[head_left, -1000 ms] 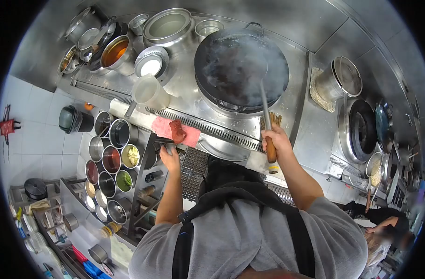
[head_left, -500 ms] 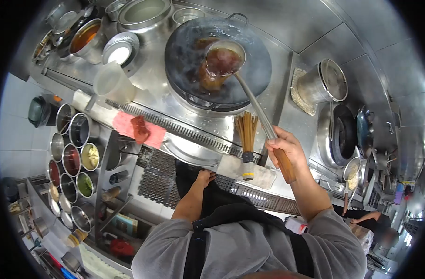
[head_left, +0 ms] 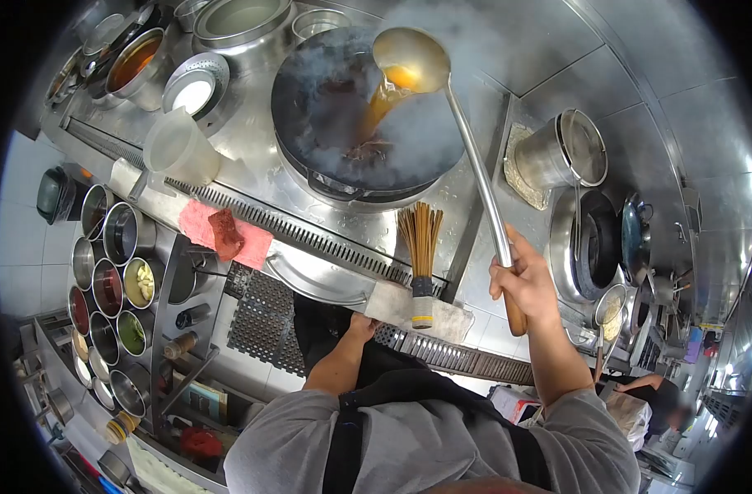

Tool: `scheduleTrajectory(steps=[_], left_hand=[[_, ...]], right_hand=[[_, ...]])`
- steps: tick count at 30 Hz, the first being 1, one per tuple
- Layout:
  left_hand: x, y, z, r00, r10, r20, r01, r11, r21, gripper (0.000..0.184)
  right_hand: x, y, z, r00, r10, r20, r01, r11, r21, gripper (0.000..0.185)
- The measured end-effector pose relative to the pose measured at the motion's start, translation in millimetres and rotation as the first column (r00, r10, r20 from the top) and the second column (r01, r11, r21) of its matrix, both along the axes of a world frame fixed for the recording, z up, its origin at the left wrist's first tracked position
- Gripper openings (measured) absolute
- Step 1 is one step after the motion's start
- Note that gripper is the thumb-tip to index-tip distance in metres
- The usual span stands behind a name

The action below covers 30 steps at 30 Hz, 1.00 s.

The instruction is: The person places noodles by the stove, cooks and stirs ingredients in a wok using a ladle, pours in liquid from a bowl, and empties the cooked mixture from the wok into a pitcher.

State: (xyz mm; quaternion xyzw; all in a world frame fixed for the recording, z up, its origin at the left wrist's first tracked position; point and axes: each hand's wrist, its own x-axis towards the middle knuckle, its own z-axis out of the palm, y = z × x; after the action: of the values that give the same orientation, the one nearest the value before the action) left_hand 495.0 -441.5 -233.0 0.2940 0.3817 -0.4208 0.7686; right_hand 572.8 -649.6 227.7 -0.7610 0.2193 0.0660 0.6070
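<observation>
My right hand is wrapped around the wooden grip of a long metal ladle. The ladle's bowl is tipped over a large black wok, and an amber liquid streams from it. Steam veils much of the dark liquid in the wok. Low by the counter's front edge is my left hand, its fingers mostly out of sight against the dark apron. Between the wok and my body, a bamboo wok brush lies on the counter edge.
A translucent plastic jug and a pink cloth lie left of the wok. Several metal ingredient pots stand lower left. At right are a metal pot with a strainer and stacked woks. Another person is at far right.
My right hand has lifted the ladle up and away from the wok and tipped it, with liquid pouring out as a clear stream. Steam is thicker. My left hand stays low by the counter.
</observation>
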Motion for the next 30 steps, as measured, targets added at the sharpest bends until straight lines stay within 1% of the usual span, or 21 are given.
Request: scheduleTrajectory(steps=[1, 2, 3, 4, 5, 7, 8, 10, 11, 13, 14, 16, 17, 19, 20, 22, 23, 26, 28, 29, 30], left_hand=[[-1.3, -1.1, -5.8, 1.000, 0.008, -0.017, -0.008, 1.000, 0.028, 0.027], [-3.1, -2.0, -11.4, 1.000, 0.005, -0.021, -0.005, 1.000, 0.029, 0.027], [-6.6, -2.5, -21.0, 1.000, 0.001, -0.022, -0.001, 0.999, 0.035, 0.028], [-8.1, -1.8, -23.8, 1.000, -0.002, -0.021, 0.003, 0.999, 0.041, 0.029], [-9.9, -0.9, -26.4, 1.000, -0.004, -0.026, 0.005, 0.999, 0.041, 0.029], [-10.2, -0.1, -24.2, 0.999, -0.035, 0.005, 0.035, 0.999, 0.022, 0.033], [-10.6, 0.6, -22.7, 0.999, -0.038, 0.001, 0.038, 0.999, 0.022, 0.033], [-11.2, 0.9, -22.7, 0.999, -0.034, 0.018, 0.034, 0.999, 0.008, 0.035], [-11.6, 1.8, -22.1, 0.999, -0.035, 0.018, 0.035, 0.999, 0.007, 0.035], [-12.2, 3.0, -25.9, 0.996, -0.009, 0.086, 0.016, 0.996, -0.084, 0.036], [-13.0, 0.7, -27.7, 0.996, -0.009, 0.087, 0.017, 0.996, -0.083, 0.036], [-10.6, -4.3, -22.8, 0.997, -0.038, 0.067, 0.036, 0.999, 0.031, 0.036], [-9.7, -3.8, -20.4, 0.997, -0.038, 0.069, 0.035, 0.999, 0.033, 0.036], [-12.2, -3.1, -25.8, 0.988, -0.084, 0.127, 0.075, 0.994, 0.077, 0.035], [-11.9, -3.0, -28.8, 0.988, -0.084, 0.129, 0.074, 0.994, 0.077, 0.035], [-9.0, -3.2, -20.4, 0.996, -0.069, 0.065, 0.065, 0.997, 0.052, 0.033], [-7.9, -3.9, -16.3, 0.996, -0.068, 0.064, 0.065, 0.997, 0.051, 0.033], [-4.2, -5.4, -7.7, 0.997, -0.051, 0.049, 0.047, 0.995, 0.088, 0.032], [-2.9, -4.1, -7.4, 0.982, -0.181, 0.052, 0.172, 0.973, 0.153, 0.036], [-3.0, -4.1, -6.9, 0.982, -0.183, 0.052, 0.173, 0.973, 0.153, 0.036], [-4.6, -4.1, -9.5, 0.986, -0.150, 0.068, 0.140, 0.981, 0.132, 0.036]], right_hand=[[-4.9, -3.3, -9.2, 1.000, 0.000, -0.001, 0.000, 0.995, -0.105, 0.069], [-10.8, -8.8, -16.6, 1.000, -0.003, -0.006, 0.003, 0.995, -0.103, 0.069], [-18.1, -16.3, -23.3, 0.995, 0.071, -0.063, -0.089, 0.930, -0.357, 0.068], [-24.8, -22.0, -27.5, 0.982, 0.129, -0.138, -0.186, 0.794, -0.579, 0.068], [-30.7, -25.4, -29.0, 0.982, 0.127, -0.142, -0.187, 0.795, -0.578, 0.068], [-41.7, -30.9, -31.3, 0.952, 0.271, -0.140, -0.283, 0.611, -0.739, 0.068], [-47.6, -34.1, -36.4, 0.952, 0.269, -0.144, -0.284, 0.612, -0.738, 0.068], [-57.0, -40.1, -50.4, 0.940, 0.306, -0.153, -0.307, 0.556, -0.773, 0.066], [-60.8, -41.6, -56.7, 0.940, 0.305, -0.154, -0.306, 0.555, -0.773, 0.066], [-62.6, -38.9, -65.7, 0.941, 0.280, -0.188, -0.318, 0.551, -0.772, 0.065], [-63.4, -36.4, -69.1, 0.940, 0.286, -0.188, -0.320, 0.538, -0.780, 0.066], [-63.9, -34.0, -76.4, 0.941, 0.286, -0.180, -0.315, 0.547, -0.775, 0.066], [-64.0, -33.0, -79.0, 0.942, 0.285, -0.175, -0.311, 0.556, -0.771, 0.066], [-63.3, -31.2, -81.1, 0.943, 0.284, -0.170, -0.308, 0.560, -0.769, 0.067], [-62.8, -30.6, -81.6, 0.944, 0.287, -0.161, -0.303, 0.568, -0.765, 0.067], [-62.0, -30.3, -81.2, 0.945, 0.290, -0.154, -0.300, 0.574, -0.762, 0.067], [-61.5, -30.2, -80.6, 0.946, 0.286, -0.152, -0.298, 0.584, -0.755, 0.067], [-60.2, -30.2, -79.9, 0.948, 0.279, -0.152, -0.296, 0.598, -0.745, 0.067], [-59.6, -30.1, -79.7, 0.949, 0.274, -0.153, -0.294, 0.604, -0.741, 0.067], [-59.4, -29.8, -79.6, 0.951, 0.270, -0.150, -0.290, 0.615, -0.733, 0.067], [-59.0, -29.8, -79.4, 0.953, 0.266, -0.147, -0.287, 0.625, -0.726, 0.067]])
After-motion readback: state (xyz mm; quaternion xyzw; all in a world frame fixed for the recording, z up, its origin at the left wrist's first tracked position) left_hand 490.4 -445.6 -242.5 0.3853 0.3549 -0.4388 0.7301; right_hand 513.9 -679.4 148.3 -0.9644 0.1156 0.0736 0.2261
